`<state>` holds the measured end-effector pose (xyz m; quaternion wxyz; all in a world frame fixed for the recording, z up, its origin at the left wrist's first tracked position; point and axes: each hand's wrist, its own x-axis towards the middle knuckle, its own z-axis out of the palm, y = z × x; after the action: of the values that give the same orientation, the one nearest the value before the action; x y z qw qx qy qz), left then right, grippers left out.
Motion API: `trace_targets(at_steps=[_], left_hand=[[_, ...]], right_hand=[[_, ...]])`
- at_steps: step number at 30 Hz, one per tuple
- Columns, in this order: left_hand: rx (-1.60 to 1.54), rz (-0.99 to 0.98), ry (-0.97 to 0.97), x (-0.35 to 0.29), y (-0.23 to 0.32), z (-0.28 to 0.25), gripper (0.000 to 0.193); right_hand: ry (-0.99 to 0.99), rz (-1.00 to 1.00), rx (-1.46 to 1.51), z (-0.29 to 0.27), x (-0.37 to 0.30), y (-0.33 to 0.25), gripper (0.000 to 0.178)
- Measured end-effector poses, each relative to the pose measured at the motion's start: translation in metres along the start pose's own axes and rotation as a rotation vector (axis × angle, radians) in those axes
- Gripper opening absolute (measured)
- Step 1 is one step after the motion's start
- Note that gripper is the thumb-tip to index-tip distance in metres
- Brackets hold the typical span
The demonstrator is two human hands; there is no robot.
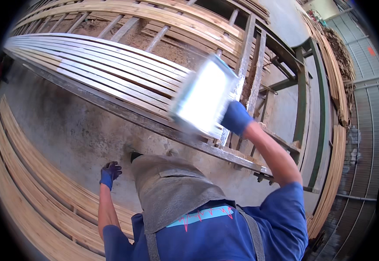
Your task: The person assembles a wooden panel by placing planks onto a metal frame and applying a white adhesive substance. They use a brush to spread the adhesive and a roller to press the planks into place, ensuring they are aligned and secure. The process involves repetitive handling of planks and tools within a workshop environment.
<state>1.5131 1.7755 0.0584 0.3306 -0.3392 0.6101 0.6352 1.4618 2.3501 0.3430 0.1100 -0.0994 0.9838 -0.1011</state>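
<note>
My right hand [236, 116], in a blue glove, is closed on the near right edge of a pale rectangular tray [204, 95]. The tray is tilted and smeared by motion, white inside with a greenish-blue rim. Beneath and beside it run long wooden slats [106, 61], their upper faces mostly white and wet-looking, with bare wood at the left. My left hand [110, 173], also gloved in blue, hangs away from the rack with loosely bent fingers and holds nothing visible. It is nearest to the stacked bare planks on the left.
A metal rack [150, 127] carries the white slats, its near rail in front of my apron. Bare wooden boards [198, 21] lie beyond on crossbars. Stacked planks [45, 191] lie at lower left, more timber [328, 174] at right. A green metal frame [302, 95] stands at the right end.
</note>
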Motion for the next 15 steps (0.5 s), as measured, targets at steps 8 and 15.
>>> trace_targets(at_steps=[8,15], left_hand=[[0.11,-0.418,0.026,-0.013,-0.141,-0.042,0.027],[-0.165,-0.426,-0.077,0.002,-0.157,-0.07,0.032]], right_hand=[[0.045,0.273,0.097,-0.035,-0.191,0.038,0.019],[0.028,0.059,-0.095,-0.023,-0.107,0.012,0.016]])
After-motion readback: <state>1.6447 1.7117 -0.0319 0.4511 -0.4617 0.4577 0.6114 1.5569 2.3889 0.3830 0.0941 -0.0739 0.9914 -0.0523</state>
